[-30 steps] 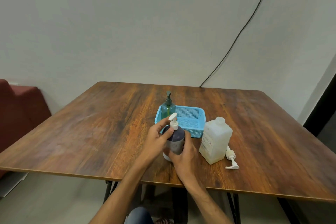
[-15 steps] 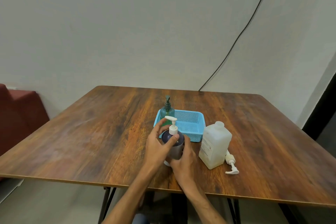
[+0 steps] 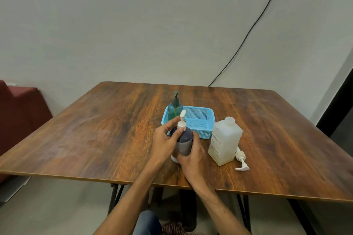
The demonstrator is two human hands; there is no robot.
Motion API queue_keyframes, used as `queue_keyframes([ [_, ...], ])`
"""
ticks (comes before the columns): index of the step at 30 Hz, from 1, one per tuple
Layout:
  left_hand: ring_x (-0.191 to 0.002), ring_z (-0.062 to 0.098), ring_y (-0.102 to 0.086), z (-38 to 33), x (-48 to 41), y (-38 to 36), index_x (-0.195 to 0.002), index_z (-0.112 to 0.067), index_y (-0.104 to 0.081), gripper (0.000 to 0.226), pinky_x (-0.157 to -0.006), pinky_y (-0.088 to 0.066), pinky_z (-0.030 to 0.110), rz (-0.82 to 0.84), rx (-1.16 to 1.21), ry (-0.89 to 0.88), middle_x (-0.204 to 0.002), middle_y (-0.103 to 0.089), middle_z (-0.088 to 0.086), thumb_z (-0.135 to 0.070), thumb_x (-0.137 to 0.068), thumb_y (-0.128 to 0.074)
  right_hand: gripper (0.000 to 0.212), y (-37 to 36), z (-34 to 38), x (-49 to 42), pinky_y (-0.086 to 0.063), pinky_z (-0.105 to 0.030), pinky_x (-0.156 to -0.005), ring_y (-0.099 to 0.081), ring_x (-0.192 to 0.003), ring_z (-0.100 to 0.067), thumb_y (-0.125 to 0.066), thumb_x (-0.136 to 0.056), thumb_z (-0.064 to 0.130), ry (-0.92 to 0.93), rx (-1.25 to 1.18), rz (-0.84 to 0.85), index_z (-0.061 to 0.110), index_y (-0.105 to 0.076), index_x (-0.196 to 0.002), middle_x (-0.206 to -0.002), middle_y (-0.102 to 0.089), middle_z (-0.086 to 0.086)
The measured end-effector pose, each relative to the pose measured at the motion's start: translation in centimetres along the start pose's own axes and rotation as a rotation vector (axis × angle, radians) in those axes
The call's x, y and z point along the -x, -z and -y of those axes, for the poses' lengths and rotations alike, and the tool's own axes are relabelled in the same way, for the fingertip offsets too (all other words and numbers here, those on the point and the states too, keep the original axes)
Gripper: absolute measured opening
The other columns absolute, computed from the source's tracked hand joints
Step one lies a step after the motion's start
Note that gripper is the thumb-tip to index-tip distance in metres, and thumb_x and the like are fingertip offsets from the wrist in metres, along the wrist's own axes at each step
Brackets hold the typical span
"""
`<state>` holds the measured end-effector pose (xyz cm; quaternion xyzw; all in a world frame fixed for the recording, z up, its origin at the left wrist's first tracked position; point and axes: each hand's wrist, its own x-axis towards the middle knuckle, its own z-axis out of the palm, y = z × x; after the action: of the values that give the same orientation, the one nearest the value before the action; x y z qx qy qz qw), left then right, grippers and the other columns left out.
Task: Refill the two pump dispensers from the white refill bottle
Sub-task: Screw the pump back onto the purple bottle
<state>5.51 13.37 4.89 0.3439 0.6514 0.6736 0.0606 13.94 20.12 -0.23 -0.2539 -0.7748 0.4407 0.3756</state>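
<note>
A dark purple pump dispenser [image 3: 183, 141] with a white pump head [image 3: 182, 122] stands near the table's front edge. My right hand [image 3: 192, 156] grips its body from the near side. My left hand [image 3: 164, 138] pinches the collar of the white pump. A green pump dispenser [image 3: 175, 110] stands in the left end of a blue basket [image 3: 200, 124]. To the right stands the white refill bottle [image 3: 225, 141], its neck open and uncapped. A loose white pump [image 3: 241, 160] lies on the table beside it.
The wooden table [image 3: 95, 131] has its front edge just below my hands. A black cable [image 3: 248, 32] runs down the wall behind. A dark red seat [image 3: 21, 108] sits at the left, and my knee [image 3: 147, 223] shows under the table.
The pump head on the purple dispenser has turned under my left hand's fingers, its nozzle swinging round. Both hands stay on the bottle. The camera has tilted slightly.
</note>
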Motion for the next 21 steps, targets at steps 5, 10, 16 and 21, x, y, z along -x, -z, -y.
queue_keyframes([
  [5, -0.101, 0.001, -0.066, -0.1, 0.6, -1.4, -0.11, -0.027, -0.068, 0.041, -0.084, -0.054, 0.017, -0.235, -0.016, 0.01, -0.105, -0.07, -0.014, -0.034, -0.074, -0.087, 0.086, 0.0, -0.4, -0.1, -0.042, -0.007, -0.091, -0.05, -0.12, 0.007, -0.084, -0.077, 0.036, -0.004, 0.079, -0.005, 0.034, -0.034, -0.146, -0.138, -0.051, 0.017],
  [10, -0.099, -0.005, -0.066, -0.7, 0.4, -1.8, -0.106, -0.026, -0.07, 0.022, -0.08, -0.055, 0.013, -0.201, -0.08, -0.021, -0.1, -0.068, -0.021, -0.021, -0.086, -0.078, 0.085, -0.2, -0.7, -0.3, -0.043, -0.016, -0.097, -0.047, -0.122, 0.002, -0.083, -0.078, 0.031, 0.0, 0.108, -0.006, 0.033, -0.034, -0.147, -0.142, -0.051, 0.01],
  [16, -0.113, -0.005, -0.062, -0.5, 0.9, -1.0, -0.128, -0.022, -0.061, 0.029, -0.086, -0.052, 0.014, -0.046, -0.006, -0.034, -0.121, -0.065, -0.011, -0.014, -0.1, -0.058, 0.079, -0.1, -0.8, -0.2, -0.048, -0.013, -0.087, -0.051, -0.109, 0.011, -0.08, -0.08, 0.039, 0.017, 0.117, -0.021, 0.033, -0.035, -0.145, -0.133, -0.054, 0.017],
  [21, -0.101, -0.005, -0.063, -0.9, 0.9, -2.4, -0.11, -0.017, -0.065, 0.033, -0.075, -0.05, 0.006, -0.255, -0.055, -0.043, -0.105, -0.066, -0.011, -0.024, -0.083, -0.082, 0.076, -0.3, -1.1, -0.2, -0.046, -0.022, -0.101, -0.051, -0.126, -0.003, -0.077, -0.085, 0.031, 0.024, 0.135, -0.036, 0.032, -0.032, -0.148, -0.143, -0.052, 0.01],
])
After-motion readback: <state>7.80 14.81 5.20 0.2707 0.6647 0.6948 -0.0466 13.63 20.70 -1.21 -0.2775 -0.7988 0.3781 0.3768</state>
